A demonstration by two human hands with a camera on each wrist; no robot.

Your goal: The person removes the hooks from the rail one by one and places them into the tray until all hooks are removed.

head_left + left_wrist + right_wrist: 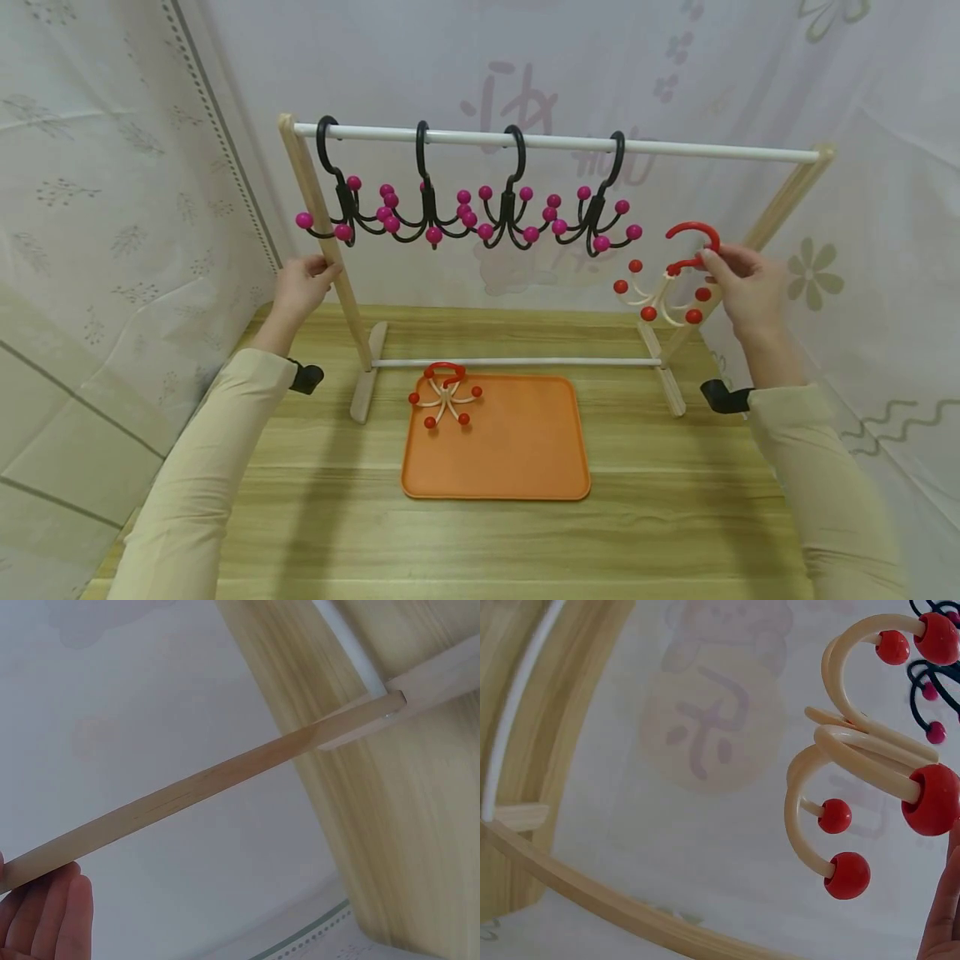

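My left hand (302, 287) grips the left wooden post (330, 242) of a small clothes rack; in the left wrist view its fingers (64, 915) lie along the post's underside. My right hand (750, 287) pinches a multi-prong hanger (662, 298) by its red hook, near the rack's right post (783, 204). The hanger has cream prongs with red ball tips and hangs tilted below the white top bar (705, 149), apart from it. In the right wrist view the prongs (870, 742) show large, while the hook is out of sight.
Several black hangers (428, 200) with magenta balls hang from the bar's left and middle stretch. A similar red-and-cream hanger (446, 398) lies on an orange tray (517, 450), in front of the lower white bar (517, 362). Patterned curtains (97, 208) surround the wooden table (525, 546).
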